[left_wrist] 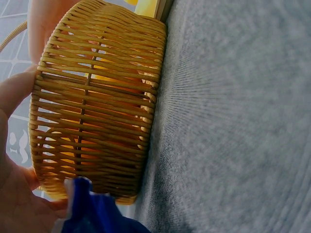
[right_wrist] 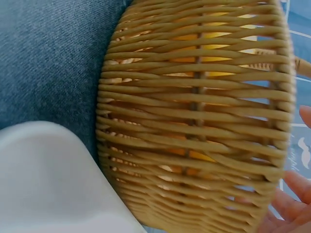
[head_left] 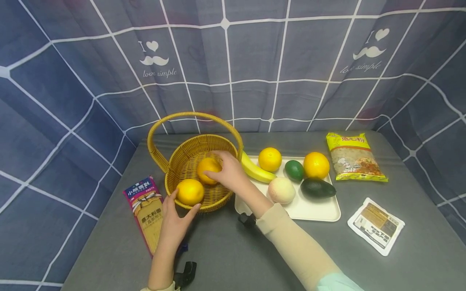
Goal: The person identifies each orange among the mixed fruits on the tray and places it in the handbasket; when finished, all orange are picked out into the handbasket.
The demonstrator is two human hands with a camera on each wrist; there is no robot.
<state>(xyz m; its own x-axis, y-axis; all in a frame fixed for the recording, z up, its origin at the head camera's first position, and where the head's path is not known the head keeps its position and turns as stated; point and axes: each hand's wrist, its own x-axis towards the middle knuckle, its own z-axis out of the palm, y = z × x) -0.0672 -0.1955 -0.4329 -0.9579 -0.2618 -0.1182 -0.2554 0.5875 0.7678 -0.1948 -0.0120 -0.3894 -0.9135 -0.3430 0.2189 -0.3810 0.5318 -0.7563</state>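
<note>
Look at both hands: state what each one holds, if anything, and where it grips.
The right hand holds an orange inside the basket, fingers curled over its top. The left hand steadies the basket at its near rim, open, thumb and fingers against the wall.

A woven wicker basket (right_wrist: 194, 121) fills most of the right wrist view, its tan side wall seen close up and turned on its side in the frame. Through the gaps between the strands, orange-yellow fruit (right_wrist: 204, 36) shows inside; how many pieces cannot be told. The basket stands on a grey cloth-covered bench (right_wrist: 48, 53). At lower left, the rounded corner of a white tray (right_wrist: 53, 184) lies just beside the basket's base. Fingertips of the right hand (right_wrist: 291, 204) edge in at lower right, by the basket's rim. A blue patterned cloth backdrop (right_wrist: 301, 14) shows beyond the rim.
</note>
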